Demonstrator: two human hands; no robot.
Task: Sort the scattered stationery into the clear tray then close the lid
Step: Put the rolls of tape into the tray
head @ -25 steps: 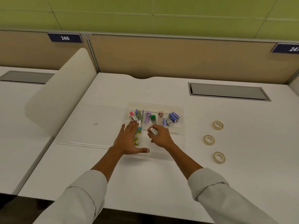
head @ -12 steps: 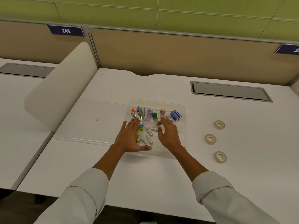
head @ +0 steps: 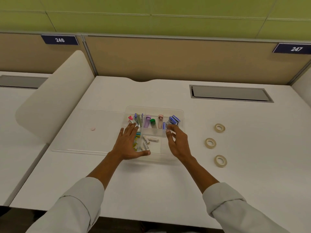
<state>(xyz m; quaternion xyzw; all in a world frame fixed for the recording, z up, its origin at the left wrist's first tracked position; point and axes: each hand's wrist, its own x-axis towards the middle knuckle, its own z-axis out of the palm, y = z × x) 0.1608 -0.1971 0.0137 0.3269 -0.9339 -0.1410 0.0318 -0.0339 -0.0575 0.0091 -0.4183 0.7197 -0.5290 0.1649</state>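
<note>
From the head camera, the clear tray sits near the middle of the white desk, with its clear lid lying flat on the desk against the tray's left side.

The left hand lies palm down over the tray's near left corner. Its fingers are straight and a little spread, pointing toward the far row of compartments, and the thumb reaches right along the tray's near edge. It holds nothing.

The right hand is over the tray's right side, its fingers loosely bent and apart, tips near the blue boxes at the far right corner. Nothing is gripped; whether the fingertips touch the tray wall cannot be told.

Between the hands, white correction-tape-like sticks lie in a near compartment. Yellow and green items show beside the left hand. The far row holds a pink clip, a purple tube, a green cap and a pale pink tube.

Three tape rolls lie on the desk, well apart from the tray, toward its right edge. A small pink disc rests on the lid.
</note>
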